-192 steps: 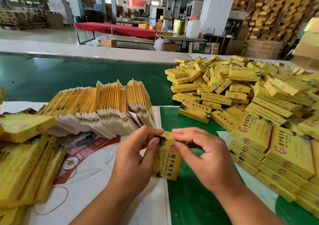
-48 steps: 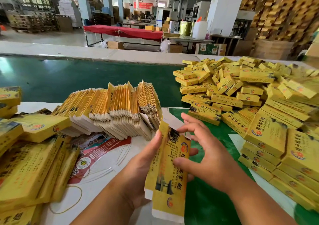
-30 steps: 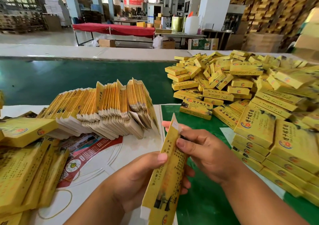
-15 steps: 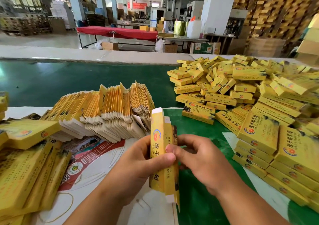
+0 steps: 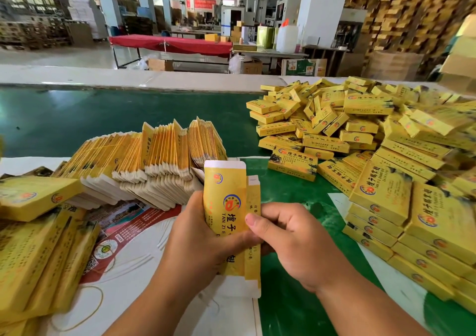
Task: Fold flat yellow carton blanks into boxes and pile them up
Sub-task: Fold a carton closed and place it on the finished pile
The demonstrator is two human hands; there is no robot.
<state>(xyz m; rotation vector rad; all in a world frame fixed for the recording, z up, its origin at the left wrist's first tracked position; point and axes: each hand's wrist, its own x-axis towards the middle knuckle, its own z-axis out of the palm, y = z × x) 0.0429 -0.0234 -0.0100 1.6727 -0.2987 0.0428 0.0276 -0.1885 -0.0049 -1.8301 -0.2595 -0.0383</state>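
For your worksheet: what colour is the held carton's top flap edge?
White, on the yellow carton blank; head view shows it.

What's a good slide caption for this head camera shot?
Both hands, left hand and right hand, grip an upright yellow carton blank between the fanned flat blanks and the folded boxes.

The yellow carton blank (image 5: pixel 226 206) held up in the middle has a round red-and-blue logo, "TAN ZI E" cut off by a thumb, and big black Chinese characters, 埴子 I think. Folded boxes (image 5: pixel 381 191) on the right carry similar print, too small to read. Far red banner (image 5: pixel 203 1): blurry.
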